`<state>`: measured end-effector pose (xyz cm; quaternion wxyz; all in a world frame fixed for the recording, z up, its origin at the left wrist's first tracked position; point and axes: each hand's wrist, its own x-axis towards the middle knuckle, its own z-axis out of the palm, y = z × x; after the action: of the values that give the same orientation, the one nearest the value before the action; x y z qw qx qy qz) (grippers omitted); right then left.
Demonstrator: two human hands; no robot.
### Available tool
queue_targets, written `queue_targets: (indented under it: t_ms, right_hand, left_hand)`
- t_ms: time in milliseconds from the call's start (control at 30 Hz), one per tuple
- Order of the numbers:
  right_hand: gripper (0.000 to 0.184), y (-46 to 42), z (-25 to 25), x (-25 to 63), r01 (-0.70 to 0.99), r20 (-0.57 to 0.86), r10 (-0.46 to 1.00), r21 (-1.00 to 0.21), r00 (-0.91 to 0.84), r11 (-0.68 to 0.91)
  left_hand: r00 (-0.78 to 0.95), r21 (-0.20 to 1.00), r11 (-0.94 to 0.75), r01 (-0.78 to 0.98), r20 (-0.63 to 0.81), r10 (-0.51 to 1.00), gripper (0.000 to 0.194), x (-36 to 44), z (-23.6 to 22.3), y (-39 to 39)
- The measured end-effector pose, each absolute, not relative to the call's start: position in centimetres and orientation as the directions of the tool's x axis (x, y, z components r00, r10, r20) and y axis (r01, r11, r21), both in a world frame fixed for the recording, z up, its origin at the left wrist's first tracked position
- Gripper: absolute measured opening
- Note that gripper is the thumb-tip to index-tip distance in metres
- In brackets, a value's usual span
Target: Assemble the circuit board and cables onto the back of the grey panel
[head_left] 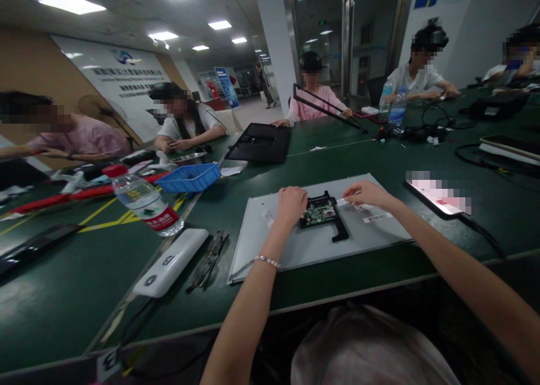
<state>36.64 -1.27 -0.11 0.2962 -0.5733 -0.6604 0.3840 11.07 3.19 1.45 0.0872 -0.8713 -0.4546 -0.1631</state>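
Note:
A grey flat display panel (257, 227) lies back side up on the table in front of me. On it sits a green circuit board (318, 213) in a black bracket (341, 230) with an arm reaching toward me. My left hand (292, 202) is closed at the left edge of the board, its fingertips hidden. My right hand (366, 195) is pinched at the board's right side, around a small white strip (343, 201) near the panel's surface. Labels, one with a barcode (375, 218), are stuck to the panel beside the right hand.
Left of the panel are folded glasses (208, 261), a white power bank (171, 264), a water bottle (145, 202) and a blue tray (189, 177). A phone (436, 199) with a cable lies right. Beyond are a black cover (261, 143) and a co-worker holding a black frame (329, 109).

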Motion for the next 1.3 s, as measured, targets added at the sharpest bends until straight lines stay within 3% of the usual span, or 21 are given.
queue_targets:
  t_ms: [200, 400, 933, 1300]
  right_hand:
    - [0.023, -1.8, 0.0, 35.9, 0.468, -0.082, 0.975, -0.883, -0.205, 0.024]
    - [0.020, -1.9, -0.1, 35.3, 0.504, -0.056, 0.985, -0.863, -0.164, 0.035]
    - [0.023, -2.4, 0.3, 35.0, 0.483, -0.079, 0.976, -0.875, -0.204, 0.030]
    - [0.018, -2.5, 0.6, 35.1, 0.521, -0.072, 0.985, -0.853, -0.160, 0.022]
  left_hand:
    - [0.645, 0.179, -0.760, 0.625, 0.431, 0.632, 0.029, 12.0, 1.8, 2.9]
    - [0.799, 0.213, -0.886, 0.412, 0.382, 0.464, 0.028, 13.2, 1.9, 1.7]
    - [0.876, 0.261, -0.921, 0.289, 0.315, 0.364, 0.031, 13.4, 2.4, 0.8]
    - [0.860, 0.263, -0.902, 0.342, 0.300, 0.413, 0.031, 13.1, 2.4, 0.9]
